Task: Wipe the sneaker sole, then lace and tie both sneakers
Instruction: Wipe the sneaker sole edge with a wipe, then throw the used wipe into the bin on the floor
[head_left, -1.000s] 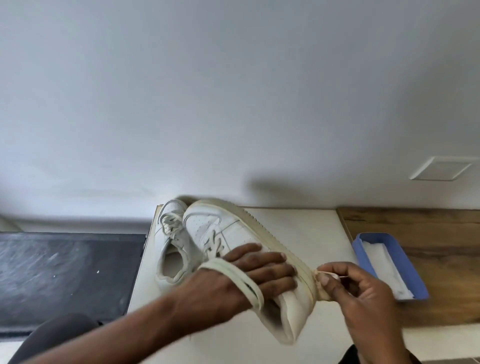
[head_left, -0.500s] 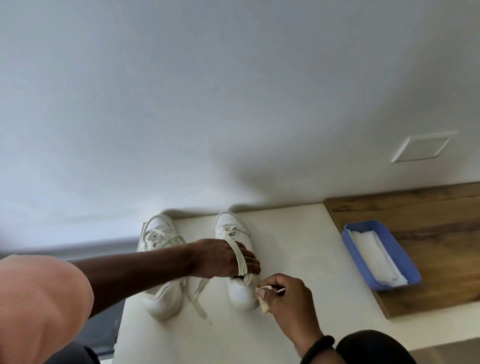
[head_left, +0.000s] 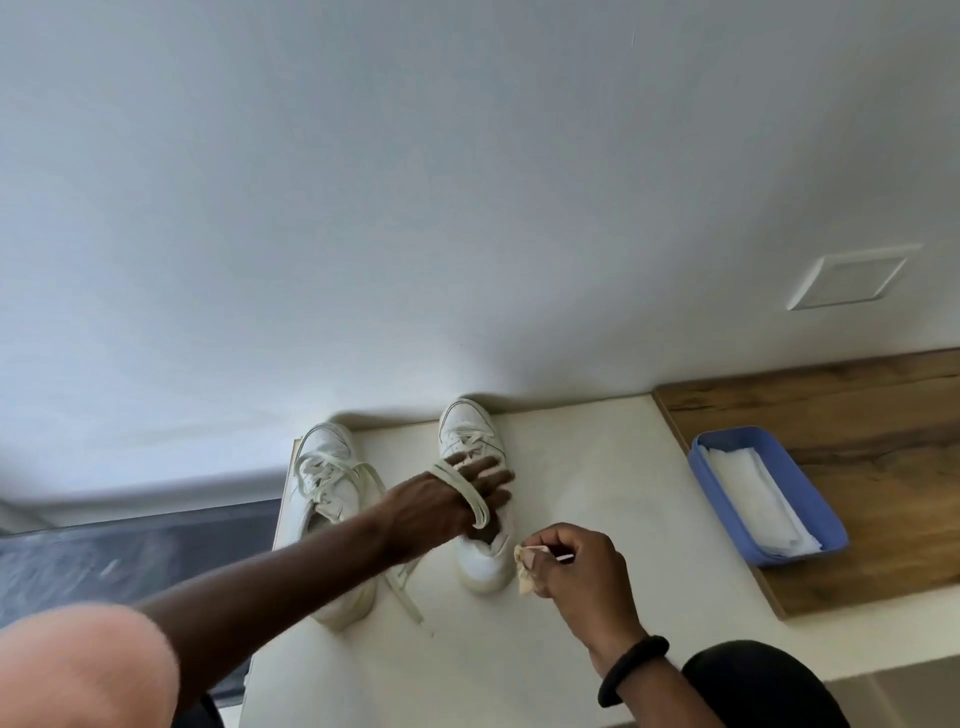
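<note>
Left hand (head_left: 447, 501): fingers laid straight across the tongue of the right sneaker (head_left: 470, 431), nothing curled that I can see; thumb hidden. A loop of lace (head_left: 467, 496) lies over the back of that hand, draped and not pinched.

Right hand (head_left: 582, 566): grip closed, pinching a crumpled wipe (head_left: 524, 571). The wipe is on the inboard side of the grip, right at the sneaker's heel sidewall. Can't tell whether it's touching or just off.

Key geometry: the right sneaker stands sole-down on the bench (head_left: 597, 467). Its long axis runs straight away from the person, toe at the wall, heel nearest the right grip. From here the wipe only reaches the sidewall. The tread face isn't reachable unless the left hand tips the sneaker.

The left sneaker (head_left: 324, 467) is outboard of the left forearm and parallel, also sole-down, with a loose lace end (head_left: 408, 603) trailing on the bench between the two heels.

Judgement: wiping is about done or paused, and lacing isn't started in earnest. The left hand is nearer the laces. The right hand is nearer the blue tray (head_left: 800, 555) of fresh wipes, well outboard of its grip on the wooden board (head_left: 857, 405). The right hand has to lose the wipe before any two-handed tying.

Risk: the draped loop snags when the left hand lifts.
</note>
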